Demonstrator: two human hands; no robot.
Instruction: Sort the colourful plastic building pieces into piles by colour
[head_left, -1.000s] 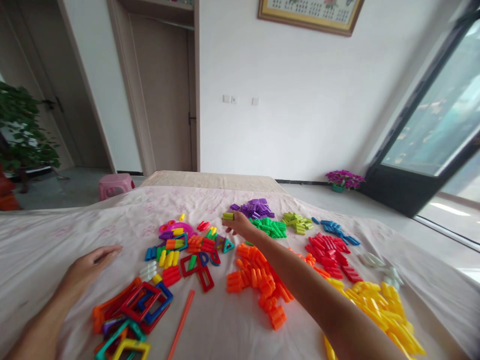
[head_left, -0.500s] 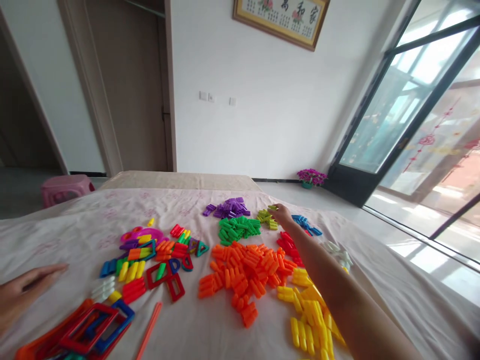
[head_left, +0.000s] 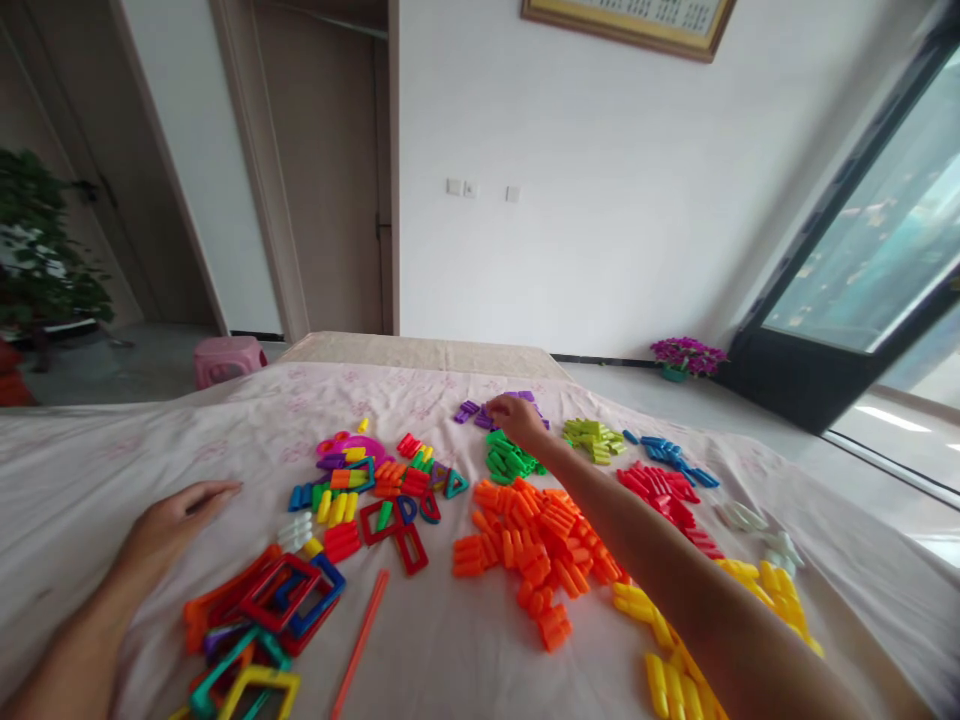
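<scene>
My right hand (head_left: pixel 516 415) reaches far across the cloth, to the pile of purple plastic blocks (head_left: pixel 481 416). Its fingers are curled together at the pile's edge; whether a block is between them is hidden. Just below that hand is a heap of green blocks (head_left: pixel 510 456), and lime-green blocks (head_left: pixel 595 438) sit to its right. A big orange heap (head_left: pixel 541 530) of finger-shaped blocks lies under my forearm. My left hand (head_left: pixel 174 515) rests at the left with fingers stretched out, holding nothing, near white blocks (head_left: pixel 295 531) and a stack of coloured plastic frames (head_left: pixel 281 590).
Red blocks (head_left: pixel 660 488), blue blocks (head_left: pixel 667 454), whitish blocks (head_left: pixel 780 548) and yellow blocks (head_left: pixel 679 680) lie along the right. A mixed group with a magenta ring (head_left: pixel 367 446) is left of centre. An orange stick (head_left: pixel 361 640) lies in front on the patterned cloth (head_left: pixel 420 660).
My right hand has moved left from the lime-green blocks to the purple pile. The view has turned left, showing more of my left arm and the frames; my left hand stays open.
</scene>
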